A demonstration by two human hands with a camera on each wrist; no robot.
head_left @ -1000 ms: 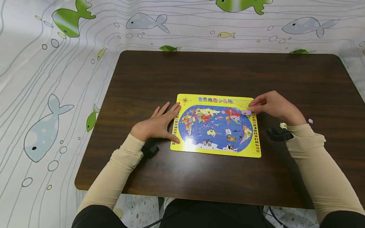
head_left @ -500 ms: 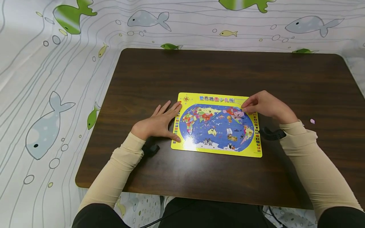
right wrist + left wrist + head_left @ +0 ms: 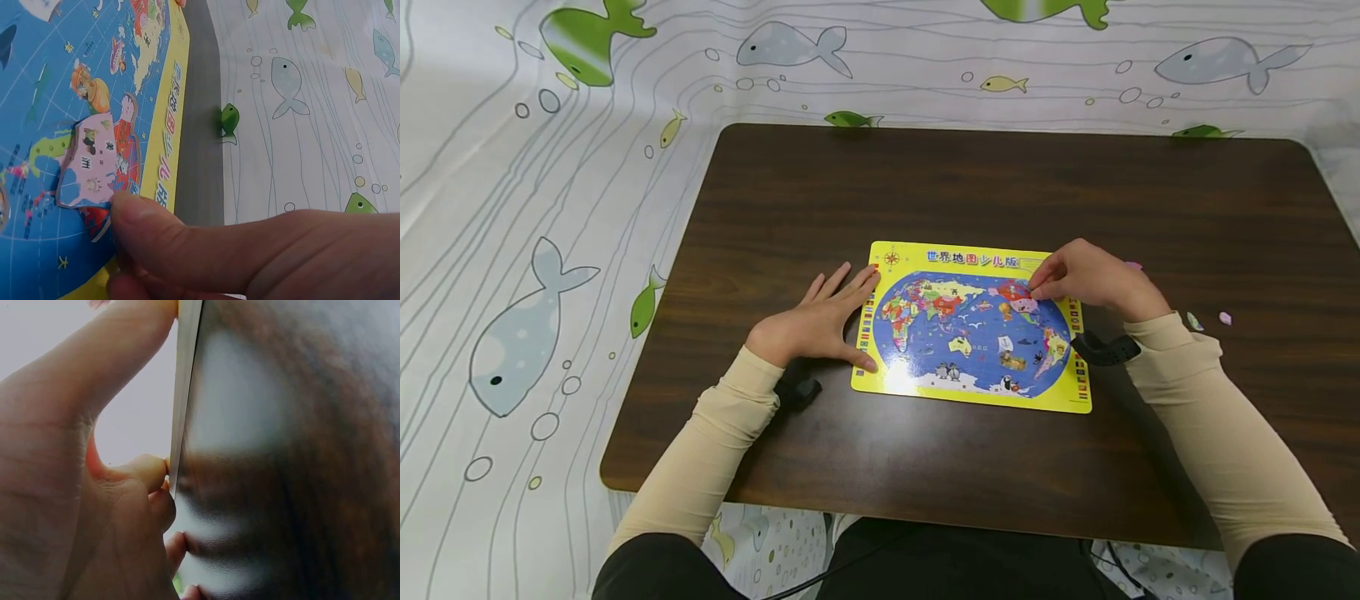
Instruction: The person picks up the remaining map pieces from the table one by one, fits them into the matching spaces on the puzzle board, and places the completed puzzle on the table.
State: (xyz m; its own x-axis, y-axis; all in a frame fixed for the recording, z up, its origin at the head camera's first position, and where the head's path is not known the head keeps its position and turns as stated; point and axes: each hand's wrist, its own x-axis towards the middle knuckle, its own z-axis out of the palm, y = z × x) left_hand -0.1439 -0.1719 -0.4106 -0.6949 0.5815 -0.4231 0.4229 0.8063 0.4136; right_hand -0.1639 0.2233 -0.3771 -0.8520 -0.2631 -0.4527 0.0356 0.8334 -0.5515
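Pink printed piece (image 3: pixel 90 161) is pinched by right hand (image 3: pixel 1097 279), left hand (image 3: pixel 814 327) splayed against board (image 3: pixel 1060 400).

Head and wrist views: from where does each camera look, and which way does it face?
Head: on the head, facing forward and down at the board and table; left hand, right hand, sleeves and lap show.
Left wrist: worn there, looking low along the table at the board's edge; left thumb and fingers show.
Right wrist: worn there, looking across the board toward the fish-print cloth; right thumb and fingers show, pinching a pink piece.
Head and right wrist share board, cloth, right hand.
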